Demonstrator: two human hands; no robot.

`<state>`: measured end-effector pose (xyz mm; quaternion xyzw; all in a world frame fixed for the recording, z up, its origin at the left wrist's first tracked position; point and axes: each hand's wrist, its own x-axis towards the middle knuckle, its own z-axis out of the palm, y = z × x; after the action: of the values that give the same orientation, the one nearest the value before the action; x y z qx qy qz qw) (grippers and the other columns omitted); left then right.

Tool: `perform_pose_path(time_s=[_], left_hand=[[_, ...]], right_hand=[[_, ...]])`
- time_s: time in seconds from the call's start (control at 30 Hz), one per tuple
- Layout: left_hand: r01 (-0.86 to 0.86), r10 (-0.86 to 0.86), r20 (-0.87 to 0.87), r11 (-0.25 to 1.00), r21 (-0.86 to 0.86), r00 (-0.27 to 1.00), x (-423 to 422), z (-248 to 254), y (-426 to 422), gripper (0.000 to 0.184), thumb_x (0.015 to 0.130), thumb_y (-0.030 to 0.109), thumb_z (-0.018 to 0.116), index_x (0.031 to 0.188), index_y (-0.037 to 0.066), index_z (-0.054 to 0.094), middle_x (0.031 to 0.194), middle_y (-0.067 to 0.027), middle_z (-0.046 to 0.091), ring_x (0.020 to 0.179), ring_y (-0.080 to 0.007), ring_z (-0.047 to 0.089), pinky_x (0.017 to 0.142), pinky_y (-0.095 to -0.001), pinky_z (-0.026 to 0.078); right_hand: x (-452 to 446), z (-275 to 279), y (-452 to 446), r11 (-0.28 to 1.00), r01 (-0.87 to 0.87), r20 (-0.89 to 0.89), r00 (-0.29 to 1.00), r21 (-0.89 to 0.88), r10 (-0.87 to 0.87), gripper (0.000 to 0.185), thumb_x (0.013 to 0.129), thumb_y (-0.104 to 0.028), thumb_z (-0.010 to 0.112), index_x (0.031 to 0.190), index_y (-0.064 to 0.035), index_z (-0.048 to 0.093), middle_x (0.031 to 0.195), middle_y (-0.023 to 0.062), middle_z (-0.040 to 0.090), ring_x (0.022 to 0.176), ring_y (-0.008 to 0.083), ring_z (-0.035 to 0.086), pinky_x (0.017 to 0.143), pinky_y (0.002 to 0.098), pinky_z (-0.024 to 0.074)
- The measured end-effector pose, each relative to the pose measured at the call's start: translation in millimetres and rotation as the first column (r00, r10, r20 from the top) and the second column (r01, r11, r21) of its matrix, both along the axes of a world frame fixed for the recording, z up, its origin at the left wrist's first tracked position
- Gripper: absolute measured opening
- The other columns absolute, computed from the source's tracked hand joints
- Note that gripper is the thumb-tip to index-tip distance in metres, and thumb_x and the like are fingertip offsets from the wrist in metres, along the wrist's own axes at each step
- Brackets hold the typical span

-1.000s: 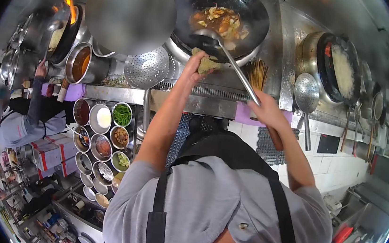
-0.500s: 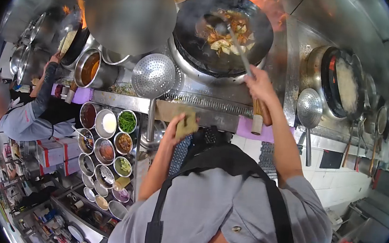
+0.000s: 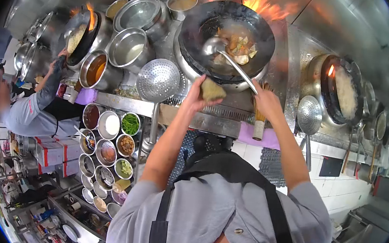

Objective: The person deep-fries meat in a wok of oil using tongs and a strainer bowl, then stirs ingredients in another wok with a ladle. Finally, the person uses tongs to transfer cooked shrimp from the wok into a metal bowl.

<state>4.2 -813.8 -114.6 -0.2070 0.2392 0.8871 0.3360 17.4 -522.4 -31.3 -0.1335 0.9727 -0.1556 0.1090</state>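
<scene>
The grey shirt [image 3: 199, 212] and black apron [image 3: 222, 165] are closest, soft fabric well short of the wok [image 3: 263, 31]. Just before the wok's near rim, the left hand [image 3: 196, 97] grips a folded, rough-looking tan cloth [image 3: 213, 90]; I can't tell whether it touches the metal. Apart from it, before the wok's right front, the right hand [image 3: 266, 103] is wrapped round the ladle [image 3: 238, 70], whose smooth steel bowl sits inside the wok beside the food.

Also on the wok's near side lie a stiff-bristled brush [image 3: 259, 121], at its right, and a round, perforated steel skimmer [image 3: 158, 80], at its left.

The wok is wide, dark and deeply curved, with the food [image 3: 240, 45] in its bottom: pale, flat pieces among browned ones, glossy and steaming. By my reckoning the cooking is well under way; the ingredients are in and coloured, and I see none dished out, so that part looks undone.

Past the wok's far rim, ragged orange flames [image 3: 264, 3] leap up.
</scene>
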Motion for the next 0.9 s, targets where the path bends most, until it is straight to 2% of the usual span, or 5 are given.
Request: perform_pose_path(time_s=[0.03, 0.23, 0.4, 0.67, 0.9], left_hand=[[-0.032, 0.032, 0.031, 0.999, -0.023, 0.999, -20.1, -0.5, 9.8, 0.051, 0.093, 0.042, 0.062, 0.129, 0.008, 0.05, 0.124, -0.0193, 0.058, 0.113, -0.0408, 0.059, 0.091, -0.0631, 0.05], [-0.037, 0.055, 0.092, 0.982, -0.185, 0.994, -45.7, -25.8, 42.4, 0.027, 0.089, 0.016, 0.054, 0.112, 0.0, 0.054, 0.106, -0.0176, 0.063, 0.095, -0.0344, 0.064, 0.065, -0.0416, 0.059], [-0.073, 0.083, 0.043, 0.976, -0.204, 0.996, -13.6, 5.6, 46.4, 0.024, 0.088, 0.013, 0.053, 0.105, -0.004, 0.058, 0.102, -0.0196, 0.064, 0.093, -0.0334, 0.066, 0.061, -0.0404, 0.059], [-0.119, 0.08, -0.188, 0.97, -0.21, 0.979, 103.9, -20.4, 16.7, 0.038, 0.093, 0.015, 0.048, 0.121, -0.009, 0.054, 0.118, -0.0252, 0.06, 0.11, -0.0421, 0.063, 0.096, -0.0537, 0.055], [0.008, -0.002, 0.036, 0.985, -0.17, 0.999, 6.2, 37.4, 14.4, 0.025, 0.089, 0.01, 0.056, 0.11, -0.002, 0.056, 0.113, -0.0223, 0.063, 0.108, -0.0373, 0.065, 0.073, -0.0449, 0.062]], right_hand=[[15.6, 2.2, 13.8, 0.997, 0.001, -0.003, 1.0, 0.081, -0.001, 0.064, 0.091, -0.012, 0.059, 0.151, -0.0126, 0.037, 0.093, 0.0287, 0.066, 0.086, 0.0483, 0.064, 0.079, 0.0546, 0.0501], [95.5, 30.2, 37.4, 0.859, 0.083, 0.13, 0.991, -0.506, -0.019, 0.061, 0.09, -0.015, 0.061, 0.147, -0.0034, 0.042, 0.111, 0.0306, 0.065, 0.1, 0.0472, 0.064, 0.089, 0.0482, 0.0501], [86.7, 29.0, 28.4, 0.935, 0.015, 0.122, 0.992, -0.354, 0.03, 0.061, 0.09, -0.015, 0.062, 0.145, 0.002, 0.043, 0.107, 0.0337, 0.064, 0.097, 0.0484, 0.064, 0.086, 0.0481, 0.051], [73.5, -4.7, 0.2, 0.919, 0.136, 0.013, 0.99, -0.37, -0.141, 0.06, 0.091, -0.015, 0.062, 0.145, 0.0034, 0.042, 0.097, 0.0352, 0.065, 0.089, 0.0488, 0.065, 0.081, 0.0471, 0.0519], [98.0, 101.1, 13.8, 0.892, 0.217, 0.435, 0.9, -0.395, -0.026, 0.055, 0.09, -0.015, 0.063, 0.14, 0.0029, 0.048, 0.104, 0.0292, 0.066, 0.09, 0.0401, 0.068, 0.081, 0.0423, 0.0519]])
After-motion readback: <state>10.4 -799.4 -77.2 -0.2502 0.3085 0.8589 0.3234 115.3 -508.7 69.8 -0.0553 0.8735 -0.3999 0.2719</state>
